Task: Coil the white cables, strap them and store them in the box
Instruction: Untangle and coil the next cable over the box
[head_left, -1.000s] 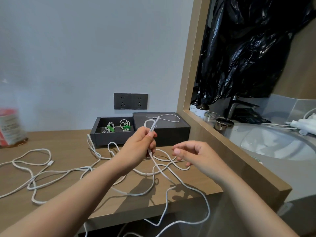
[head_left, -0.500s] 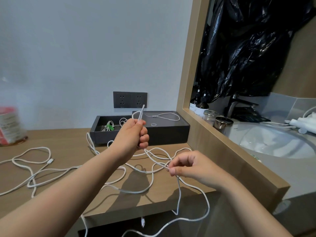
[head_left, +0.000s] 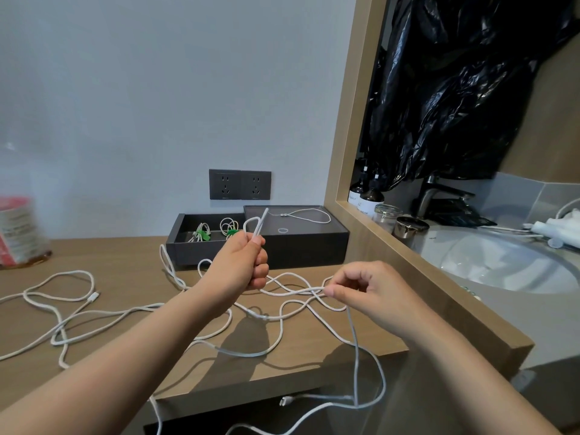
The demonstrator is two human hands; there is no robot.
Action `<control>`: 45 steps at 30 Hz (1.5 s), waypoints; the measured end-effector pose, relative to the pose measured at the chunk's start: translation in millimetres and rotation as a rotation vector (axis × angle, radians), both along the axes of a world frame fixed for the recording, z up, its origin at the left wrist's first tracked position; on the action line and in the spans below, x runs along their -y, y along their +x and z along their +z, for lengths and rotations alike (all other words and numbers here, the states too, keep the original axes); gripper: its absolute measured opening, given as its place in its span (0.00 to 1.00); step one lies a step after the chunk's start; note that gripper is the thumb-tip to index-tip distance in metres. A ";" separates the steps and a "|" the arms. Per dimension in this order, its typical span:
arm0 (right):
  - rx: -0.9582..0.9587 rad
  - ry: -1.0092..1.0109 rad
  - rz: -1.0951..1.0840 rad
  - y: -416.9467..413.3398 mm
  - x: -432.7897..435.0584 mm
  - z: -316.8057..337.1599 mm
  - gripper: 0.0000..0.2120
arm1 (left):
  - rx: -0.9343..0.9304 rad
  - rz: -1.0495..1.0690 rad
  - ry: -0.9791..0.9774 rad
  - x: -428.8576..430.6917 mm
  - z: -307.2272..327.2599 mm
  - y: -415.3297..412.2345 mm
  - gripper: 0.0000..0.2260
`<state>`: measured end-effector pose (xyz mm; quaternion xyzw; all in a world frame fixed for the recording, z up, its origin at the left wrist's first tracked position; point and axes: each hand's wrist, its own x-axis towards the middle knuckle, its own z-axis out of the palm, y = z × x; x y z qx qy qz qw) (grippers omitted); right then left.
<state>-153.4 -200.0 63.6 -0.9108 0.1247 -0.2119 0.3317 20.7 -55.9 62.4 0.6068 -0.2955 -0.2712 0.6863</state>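
Head view: white cable [head_left: 295,291] btwn both fists, ends hidden.

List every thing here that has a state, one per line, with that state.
left hand: fisted on cable end, first loop formed
right hand: pinching the cable
held white cable: mostly uncoiled
loose white cable: sprawled on desk
box: open, two green-strapped coils inside
lid: off, beside box

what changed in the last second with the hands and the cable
The right hand, open and empty a second ago, pinched the white cable and now pulls it taut to the right. The left hand kept its grip on the cable's end and turned its tip upward. The box, its strapped coils and the loose cables on the table stayed put.
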 end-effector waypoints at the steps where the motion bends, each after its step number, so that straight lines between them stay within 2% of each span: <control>1: 0.020 0.012 0.004 0.4 -1.2 2.4 0.07 | 0.007 0.000 0.005 -0.8 -1.2 -0.6 0.09; 7: 0.048 -0.057 -0.061 8.8 -5.2 11.7 0.08 | 0.214 0.013 0.084 -3.6 -4.4 -4.1 0.10; 13: -0.135 -0.158 -0.105 9.1 -4.4 23.1 0.14 | 0.294 0.028 0.082 -5.7 2.1 -4.4 0.10; 18: -0.323 -0.158 -0.051 5.2 -3.6 26.9 0.06 | 0.320 0.019 0.094 -8.1 1.3 -0.7 0.10; 27: -0.259 -0.311 -0.122 9.0 -9.3 27.7 0.09 | 0.322 0.006 0.123 -13.6 -12.3 1.5 0.09; 29: -0.210 -0.190 -0.093 9.8 -10.7 29.2 0.09 | 0.318 0.005 0.121 -15.4 -14.3 0.2 0.09; 33: -0.065 0.196 -0.022 13.8 -12.9 35.9 0.07 | 0.319 -0.018 0.096 -15.6 -15.4 -7.0 0.08; 35: -0.019 0.305 -0.004 15.4 -16.3 38.5 0.06 | 0.326 -0.026 0.076 -14.5 -15.1 -9.9 0.08; 39: 0.048 0.478 0.008 17.8 -20.8 41.5 0.07 | 0.351 -0.035 0.078 -12.5 -13.3 -11.6 0.08; 45: 0.079 0.577 0.010 23.7 -25.0 49.7 0.07 | 0.278 -0.146 0.037 -11.3 -9.8 -25.5 0.08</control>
